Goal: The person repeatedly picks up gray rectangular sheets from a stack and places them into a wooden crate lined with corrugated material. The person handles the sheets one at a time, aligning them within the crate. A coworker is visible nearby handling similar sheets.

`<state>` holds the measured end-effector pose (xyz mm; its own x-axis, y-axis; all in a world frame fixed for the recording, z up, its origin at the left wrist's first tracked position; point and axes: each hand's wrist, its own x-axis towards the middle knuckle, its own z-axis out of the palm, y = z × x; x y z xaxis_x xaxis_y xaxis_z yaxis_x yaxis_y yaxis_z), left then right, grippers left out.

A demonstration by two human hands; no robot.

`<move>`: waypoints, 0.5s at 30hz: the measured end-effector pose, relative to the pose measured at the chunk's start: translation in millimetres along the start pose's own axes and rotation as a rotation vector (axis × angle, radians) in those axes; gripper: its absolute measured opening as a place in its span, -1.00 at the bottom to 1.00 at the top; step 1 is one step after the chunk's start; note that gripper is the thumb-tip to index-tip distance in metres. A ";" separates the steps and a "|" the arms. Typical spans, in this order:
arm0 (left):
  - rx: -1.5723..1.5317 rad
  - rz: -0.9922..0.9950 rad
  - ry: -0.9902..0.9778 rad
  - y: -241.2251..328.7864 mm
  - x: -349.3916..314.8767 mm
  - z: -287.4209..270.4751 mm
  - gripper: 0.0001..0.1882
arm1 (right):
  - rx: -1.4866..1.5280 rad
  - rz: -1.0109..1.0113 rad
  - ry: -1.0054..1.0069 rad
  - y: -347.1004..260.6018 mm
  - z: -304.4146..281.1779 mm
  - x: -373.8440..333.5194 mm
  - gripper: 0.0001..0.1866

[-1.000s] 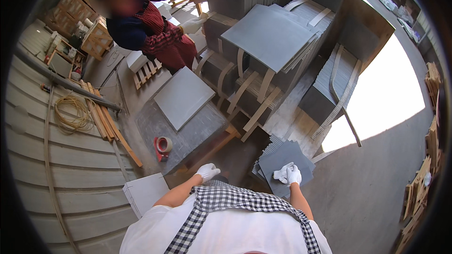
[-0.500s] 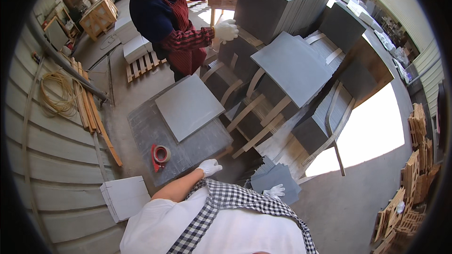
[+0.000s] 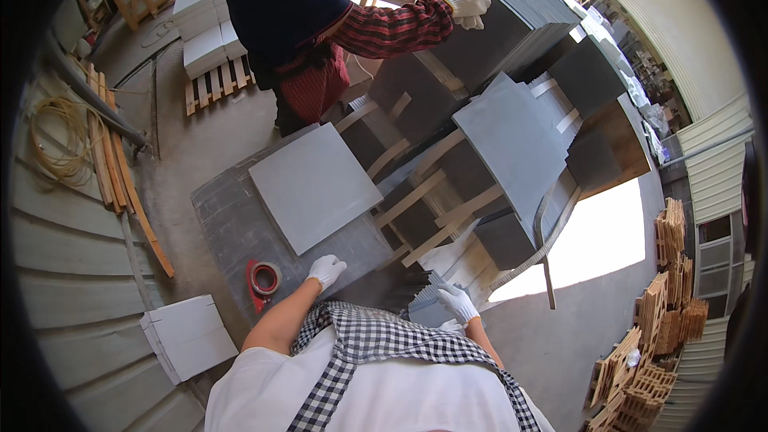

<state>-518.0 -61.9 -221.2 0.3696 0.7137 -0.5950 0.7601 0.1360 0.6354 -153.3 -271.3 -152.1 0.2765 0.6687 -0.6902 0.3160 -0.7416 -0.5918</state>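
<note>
My left hand [image 3: 326, 270], in a white glove, rests with fingers apart on the near edge of a dark grey worktable [image 3: 220, 220]. A light grey square tile [image 3: 312, 184] lies flat on that table. A red tape dispenser [image 3: 262, 280] sits just left of my left hand. My right hand [image 3: 458, 302], also gloved, lies with spread fingers on a low stack of grey tiles [image 3: 426, 310] close to my body. Whether it grips a tile is hidden.
A person in a dark apron and red plaid sleeves stands across the table, both gloved hands [image 3: 468, 2] on a tall stack of dark tiles [image 3: 512, 32]. Tile stacks on wooden frames [image 3: 512, 152] fill the middle. White boxes [image 3: 188, 336], planks [image 3: 120, 176] and coiled hose [image 3: 56, 140] lie left; wooden pallets [image 3: 664, 312] right.
The person opposite has stepped closer and put both hands on the tall tile stack. My right hand has drawn in toward my body. My left hand stays at the table edge.
</note>
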 end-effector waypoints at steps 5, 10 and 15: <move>-0.036 -0.028 0.044 1.6 2.7 7.5 -0.50 | 0.011 -0.353 0.140 -165.0 -75.3 -12.9 -0.47; -0.066 -0.038 0.055 7.1 -2.1 2.1 -0.51 | 0.056 -0.478 0.298 -265.6 -130.3 -2.8 -0.53; -0.060 -0.041 0.054 6.5 -1.9 2.2 -0.49 | 0.007 -0.578 0.321 -299.1 -153.1 31.9 -0.50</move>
<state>-512.6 -63.9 -217.0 0.3083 0.7428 -0.5943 0.7400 0.2053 0.6405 -100.0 -19.8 66.7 0.3213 0.9414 -0.1024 0.4894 -0.2577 -0.8331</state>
